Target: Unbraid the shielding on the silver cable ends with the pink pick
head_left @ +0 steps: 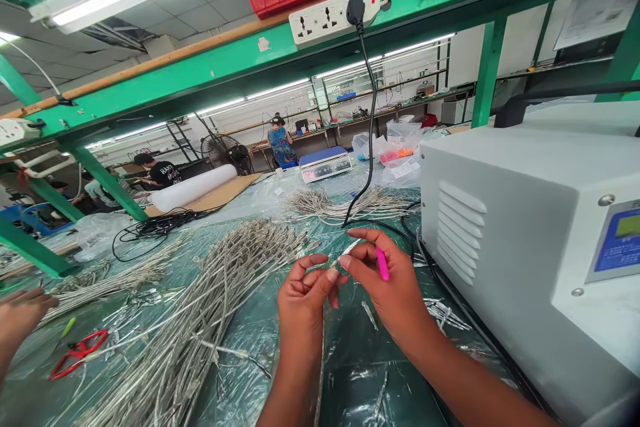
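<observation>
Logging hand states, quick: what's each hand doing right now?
Left hand: closed, pinching a thin silvery cable.
Right hand: closed, pinching the cable's end, a pink stick between its fingers.

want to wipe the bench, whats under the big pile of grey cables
The cable pile lies on a wrinkled clear plastic sheet that covers the green table. Whatever sits beneath the thick middle of the pile is hidden by the cables.

The grey machine box (525, 233) walls in my right hand (395, 287), the heap of silver cables (200, 320) crowds the left, and only the near green mat (360, 380) lies open.
</observation>
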The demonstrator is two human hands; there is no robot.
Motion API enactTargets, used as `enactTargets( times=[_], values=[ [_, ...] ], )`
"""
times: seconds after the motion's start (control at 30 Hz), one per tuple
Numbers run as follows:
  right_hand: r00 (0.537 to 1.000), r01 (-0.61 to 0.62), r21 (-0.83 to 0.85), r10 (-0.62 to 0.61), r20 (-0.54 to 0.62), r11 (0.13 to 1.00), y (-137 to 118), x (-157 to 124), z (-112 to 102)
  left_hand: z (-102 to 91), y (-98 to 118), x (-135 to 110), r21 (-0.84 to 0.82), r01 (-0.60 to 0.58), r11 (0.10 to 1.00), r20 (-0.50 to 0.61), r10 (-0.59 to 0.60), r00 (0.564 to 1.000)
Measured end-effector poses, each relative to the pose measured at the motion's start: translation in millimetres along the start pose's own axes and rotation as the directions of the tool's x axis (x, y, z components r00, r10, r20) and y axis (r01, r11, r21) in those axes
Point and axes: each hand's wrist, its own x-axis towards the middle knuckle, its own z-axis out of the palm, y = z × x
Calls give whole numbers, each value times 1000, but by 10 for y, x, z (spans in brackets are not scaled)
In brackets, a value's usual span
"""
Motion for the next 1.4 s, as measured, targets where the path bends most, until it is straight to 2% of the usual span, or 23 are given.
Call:
enactTargets(
  times=[0.13,0.23,0.3,0.37,0.47,0.53,0.67,0.77,0.9,1.17,1.3,1.4],
  values=[
    [999,24,-113,-28,-35,993,-18,0,1,9,-57,-18,257,-81,963,-143,121,982],
    [999,23,-141,-27,-30,990,-27,-13,8,-29,-116,-9,369,-112,923,-178,189,966],
    [998,16,-153,-25,-57,988,-19,-15,7,-47,-137,3,389,-111,915,-172,190,967],
    [989,28,-180,-53,-137,983,0,-6,-3,-49,-136,12,378,-96,921,-164,169,972],
    [953,68,-254,-138,-269,965,34,19,-33,-37,-107,20,333,-69,940,-131,119,984],
    [935,90,-320,-190,-300,943,51,33,-52,-32,-83,24,279,-56,959,-88,84,993],
    [950,95,-356,-191,-248,930,58,34,-54,-36,-62,28,194,-57,979,-42,66,997],
    [976,63,-319,-126,-179,946,58,18,-25,-44,-68,29,167,-61,984,-32,68,997],
    [1000,15,-271,-22,-22,962,76,-17,14,-56,-87,45,140,-74,987,-18,77,997],
    [998,18,-330,1,56,944,125,-39,10,-49,-81,46,105,-65,992,-33,69,997],
    [987,-66,-269,102,124,961,123,-26,8,-92,-104,58,93,-57,994,-81,65,995],
    [977,-142,-226,174,126,964,119,-13,0,-122,-123,74,74,-56,996,-111,64,992]
  ],
)
